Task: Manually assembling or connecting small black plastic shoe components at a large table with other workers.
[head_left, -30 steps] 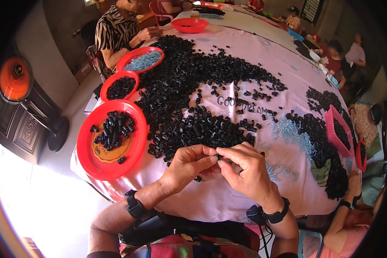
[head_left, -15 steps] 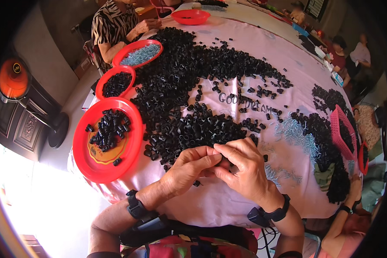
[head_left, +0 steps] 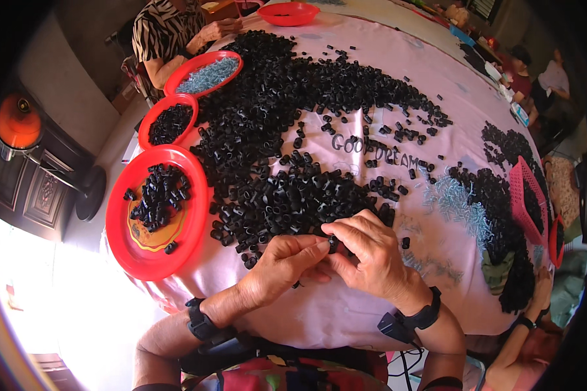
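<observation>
My left hand (head_left: 287, 262) and my right hand (head_left: 370, 255) meet at the near side of the table. Thumbs and fingertips of both pinch one small black plastic piece (head_left: 333, 244), short and tube-like; most of it is hidden by the fingers. Just beyond them spreads a large heap of similar black tubular pieces (head_left: 287, 195). To the left, a large red plate (head_left: 120, 238) with a yellow centre holds a small cluster of assembled-looking black pieces (head_left: 160, 199).
Behind that plate stand a red dish (head_left: 145, 133) of small black parts and another of silvery screws (head_left: 209, 75). More screws (head_left: 460, 202) and a pink basket (head_left: 525, 202) lie right. A person in striped clothing (head_left: 166, 32) sits far left; another person's hand (head_left: 541, 287) is at right.
The black piece between my fingertips shows more now. My fingers have shifted slightly around it, and the whole view has tilted a little.
</observation>
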